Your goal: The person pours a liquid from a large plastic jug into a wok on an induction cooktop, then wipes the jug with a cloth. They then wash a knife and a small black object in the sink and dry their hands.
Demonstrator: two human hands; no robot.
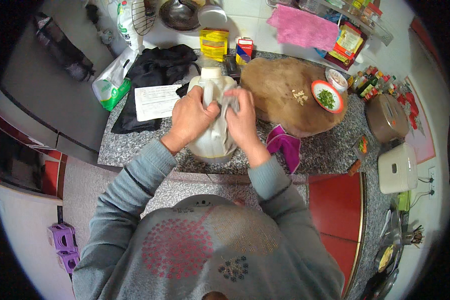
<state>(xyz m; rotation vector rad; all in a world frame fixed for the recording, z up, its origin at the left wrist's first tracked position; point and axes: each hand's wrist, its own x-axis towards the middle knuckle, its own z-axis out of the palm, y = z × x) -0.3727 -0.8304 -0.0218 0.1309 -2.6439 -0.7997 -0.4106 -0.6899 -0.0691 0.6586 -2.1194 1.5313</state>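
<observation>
A whitish translucent plastic jug (206, 144) with a pale screw cap stands on the speckled stone counter (225, 168) in front of me. My left hand (194, 112) grips the jug by its upper left part, near the handle. On the jug's right side, my right hand (240, 114) holds a greyish cloth (230, 131) against the wall, its fingers bent over the cloth. Part of the cloth hangs down along the jug. How much liquid is inside cannot be told.
Right of the jug lie a round wooden chopping board (277, 90) with chopped pieces, a bowl of chopped greens (326, 99) and a magenta cloth (285, 146). To the left are a printed paper (155, 103) and black fabric (161, 67). A yellow packet (214, 43) stands behind.
</observation>
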